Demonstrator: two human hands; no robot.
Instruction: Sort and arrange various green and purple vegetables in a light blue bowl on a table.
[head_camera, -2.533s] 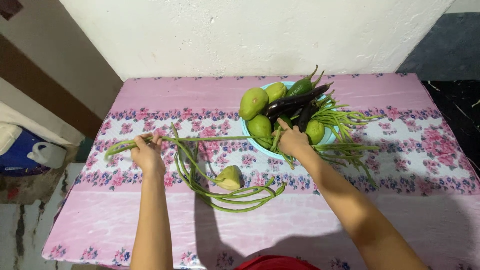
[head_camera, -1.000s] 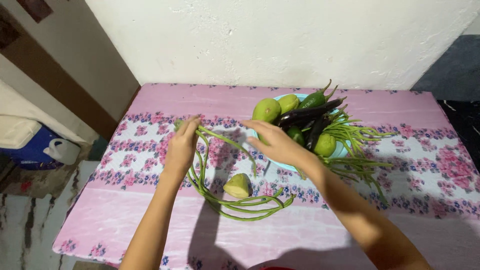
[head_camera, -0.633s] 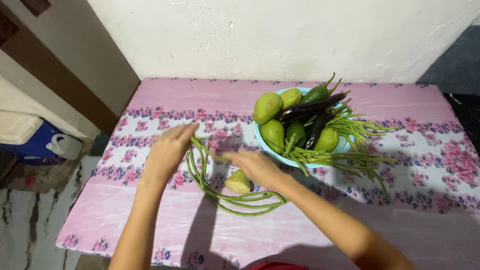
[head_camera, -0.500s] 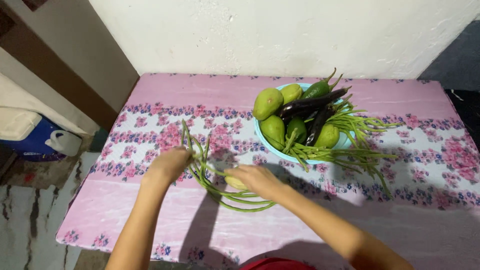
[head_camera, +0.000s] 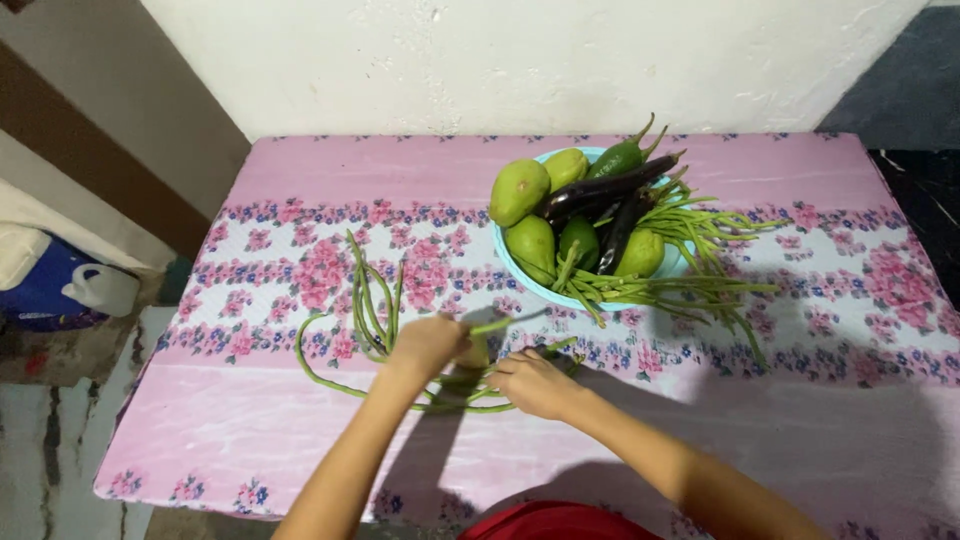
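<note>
On pink floral table (head_camera: 300, 440) — left hand (head_camera: 428, 345), right hand (head_camera: 533, 382) both clenched on loose long beans (head_camera: 365, 310); more beans (head_camera: 690, 290) remain in blue bowl (head_camera: 520, 280).

Glossy, likely plastic floral cloth (head_camera: 300, 190) over bench; smooth plastic bowl (head_camera: 520, 275); shiny eggplant (head_camera: 600, 188); rough matt plastered wall (head_camera: 500, 60).

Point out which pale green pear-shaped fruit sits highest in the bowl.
The large fruit at the bowl's left rim, beside the purple eggplant; the others lie lower or behind.
</note>
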